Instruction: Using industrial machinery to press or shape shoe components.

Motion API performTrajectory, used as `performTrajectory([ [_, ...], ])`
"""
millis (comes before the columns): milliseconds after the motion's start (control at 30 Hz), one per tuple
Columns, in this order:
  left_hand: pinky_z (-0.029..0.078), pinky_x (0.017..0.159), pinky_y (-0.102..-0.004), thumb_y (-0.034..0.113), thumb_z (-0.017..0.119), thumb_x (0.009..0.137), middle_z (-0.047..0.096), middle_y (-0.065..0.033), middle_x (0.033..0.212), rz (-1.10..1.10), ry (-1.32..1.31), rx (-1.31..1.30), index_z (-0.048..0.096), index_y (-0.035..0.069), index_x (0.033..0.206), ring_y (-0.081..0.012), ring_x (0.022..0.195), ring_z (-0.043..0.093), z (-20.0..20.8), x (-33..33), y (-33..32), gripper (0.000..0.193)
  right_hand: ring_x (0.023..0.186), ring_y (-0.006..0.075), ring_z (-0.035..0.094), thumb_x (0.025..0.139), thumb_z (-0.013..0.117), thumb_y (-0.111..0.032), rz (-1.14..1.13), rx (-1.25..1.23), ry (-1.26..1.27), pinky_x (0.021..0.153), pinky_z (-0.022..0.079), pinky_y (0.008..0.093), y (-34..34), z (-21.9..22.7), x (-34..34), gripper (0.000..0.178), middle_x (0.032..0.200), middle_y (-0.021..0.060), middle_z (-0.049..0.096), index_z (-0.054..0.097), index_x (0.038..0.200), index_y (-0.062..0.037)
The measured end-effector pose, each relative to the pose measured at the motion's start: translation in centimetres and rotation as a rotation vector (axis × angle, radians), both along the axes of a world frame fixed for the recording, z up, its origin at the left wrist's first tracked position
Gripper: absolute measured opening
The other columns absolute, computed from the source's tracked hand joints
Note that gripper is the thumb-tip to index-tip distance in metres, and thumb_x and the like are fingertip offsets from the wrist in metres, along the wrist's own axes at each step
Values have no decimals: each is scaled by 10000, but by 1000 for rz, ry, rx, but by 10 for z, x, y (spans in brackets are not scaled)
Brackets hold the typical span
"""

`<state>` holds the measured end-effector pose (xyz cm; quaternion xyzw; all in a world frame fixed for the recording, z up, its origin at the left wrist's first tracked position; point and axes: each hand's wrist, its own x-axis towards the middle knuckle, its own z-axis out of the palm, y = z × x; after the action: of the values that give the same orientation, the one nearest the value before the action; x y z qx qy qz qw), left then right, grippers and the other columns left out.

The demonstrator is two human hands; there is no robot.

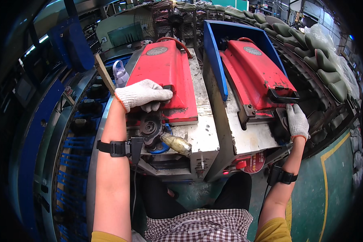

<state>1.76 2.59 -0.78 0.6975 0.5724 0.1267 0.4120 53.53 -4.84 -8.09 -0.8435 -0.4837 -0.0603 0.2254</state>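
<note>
Two red machine covers stand side by side in front of me. My left hand [143, 94], in a white knitted glove, is closed round the black handle [168, 87] at the front of the left red cover [157, 66]. Below it, a dark rounded piece [151, 126] with ring marks sticks out at the front. My right hand [297, 123], gloved too, has its fingers pressed together at the edge of a black rounded piece [282, 122]. That piece sits under the front of the right red cover [254, 68]. The black handle [283, 96] of this cover is just above my right fingers, apart from them.
A blue hood [216, 64] surrounds the right cover. A yellowish wrapped lever [176, 144] juts from the left machine, and a red knob [240, 164] from the right one. Green-grey shoe-like pieces [330, 76] fill a rack at right. A lilac bottle [120, 74] stands at left.
</note>
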Motion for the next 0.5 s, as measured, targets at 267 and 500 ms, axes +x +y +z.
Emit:
performTrajectory([
  [267, 461, 516, -223, 451, 703, 989, 644, 21, 652, -1, 12, -5, 781, 74, 990, -64, 531, 563, 3, 3, -1, 386, 1128, 469, 643, 1025, 477, -576, 6, 21, 13, 918, 518, 541, -1, 0, 0, 510, 1173, 229, 709, 669, 1228, -150],
  [500, 468, 524, -230, 456, 703, 985, 644, 11, 655, -11, 8, -6, 776, 63, 988, -72, 541, 571, 2, 2, 0, 399, 1132, 465, 644, 1028, 474, -573, 2, -7, 8, 920, 519, 538, -1, 0, 1, 507, 1178, 225, 710, 669, 1244, -158],
])
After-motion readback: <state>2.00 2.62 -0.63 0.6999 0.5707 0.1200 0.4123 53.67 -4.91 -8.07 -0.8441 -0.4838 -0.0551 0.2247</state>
